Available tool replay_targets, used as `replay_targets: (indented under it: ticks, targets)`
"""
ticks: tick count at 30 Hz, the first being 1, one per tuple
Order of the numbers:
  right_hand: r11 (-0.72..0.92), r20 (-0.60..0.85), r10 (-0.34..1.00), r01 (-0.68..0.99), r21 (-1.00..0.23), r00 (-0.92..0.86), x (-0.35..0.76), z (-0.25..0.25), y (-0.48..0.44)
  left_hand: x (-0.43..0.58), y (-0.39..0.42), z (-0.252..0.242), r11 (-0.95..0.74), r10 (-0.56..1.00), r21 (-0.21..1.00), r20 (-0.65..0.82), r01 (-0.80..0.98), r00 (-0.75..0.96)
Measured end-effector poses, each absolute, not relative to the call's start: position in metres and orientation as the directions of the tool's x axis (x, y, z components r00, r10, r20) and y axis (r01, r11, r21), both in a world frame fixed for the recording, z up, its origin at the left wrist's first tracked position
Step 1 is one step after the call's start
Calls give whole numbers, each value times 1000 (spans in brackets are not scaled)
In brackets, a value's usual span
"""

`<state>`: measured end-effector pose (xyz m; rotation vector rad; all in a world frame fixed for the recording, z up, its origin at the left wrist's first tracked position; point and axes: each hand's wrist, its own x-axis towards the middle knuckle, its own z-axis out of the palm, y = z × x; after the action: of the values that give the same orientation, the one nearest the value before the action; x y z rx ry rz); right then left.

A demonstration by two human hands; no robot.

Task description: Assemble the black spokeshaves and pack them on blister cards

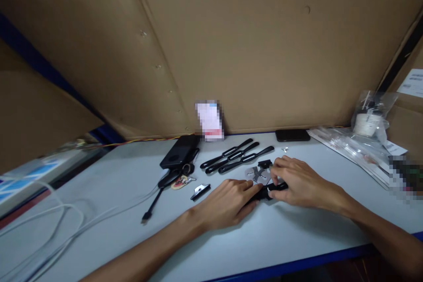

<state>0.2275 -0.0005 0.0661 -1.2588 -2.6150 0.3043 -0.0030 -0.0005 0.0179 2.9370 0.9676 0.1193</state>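
Observation:
A black two-handled tool, looking like a spokeshave (263, 194), lies on the table, largely covered by my fingers. My left hand (231, 198) is closed on its left end, fingers along the handle. The thumb and fingers of my right hand (292, 180) pinch around its middle and right side, beside a small silver part at the thumb tip. Just behind lies a clear plastic piece with grey shapes (257, 175), and a small black clamp-like part (265, 164). Three similar black spokeshave bodies (246, 157) lie in a row farther back.
A black and silver plate (200, 191) lies left of my hands. Beyond are a black power bank (180, 152), keys and a short cable (152, 206). A small silver wing part (284, 150), a phone (292, 135) and plastic bags (357, 154) are toward the right. Cardboard walls the back.

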Motion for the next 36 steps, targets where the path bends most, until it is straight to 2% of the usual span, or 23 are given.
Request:
replay_targets:
  ticks: [5, 7, 9, 11, 14, 18, 21, 26, 28, 32, 36]
  targets:
    - [631, 147, 775, 735, -248, -615, 223, 57, -3, -3, 0, 18, -802, 597, 80, 64, 592, 800]
    - [582, 203, 810, 795, -171, -550, 223, 56, 1, -3, 0, 17, -800, 600, 72, 61, 596, 798]
    - [535, 268, 833, 828, -168, -484, 225, 56, 6, -3, 0, 17, -800, 600, 69, 53, 596, 798]
    - [543, 263, 836, 791, -283, -481, 226, 58, 9, -4, -1, 18, -799, 601, 71, 46, 597, 798]
    - [545, 170, 829, 698, -465, -533, 225, 60, 7, -3, -1, 18, -799, 601, 68, 45, 598, 798]
    - [544, 143, 813, 648, -533, -564, 216, 59, -5, -2, 0, 18, -802, 597, 79, 56, 592, 800]
    - [585, 206, 802, 665, -464, -561, 211, 55, -11, -2, 1, 18, -800, 599, 80, 51, 594, 799]
    - [537, 260, 832, 829, -154, -490, 217, 53, -2, -3, 1, 17, -801, 598, 78, 63, 594, 799]
    - [515, 300, 834, 849, -121, -463, 222, 54, 3, -3, 0, 17, -800, 599, 80, 62, 594, 799]
    - [575, 252, 816, 778, -253, -521, 223, 58, 3, -3, -2, 19, -800, 599, 83, 55, 594, 799]
    - [519, 112, 840, 727, -449, -530, 217, 60, -4, -2, -1, 19, -801, 599, 74, 52, 595, 799]
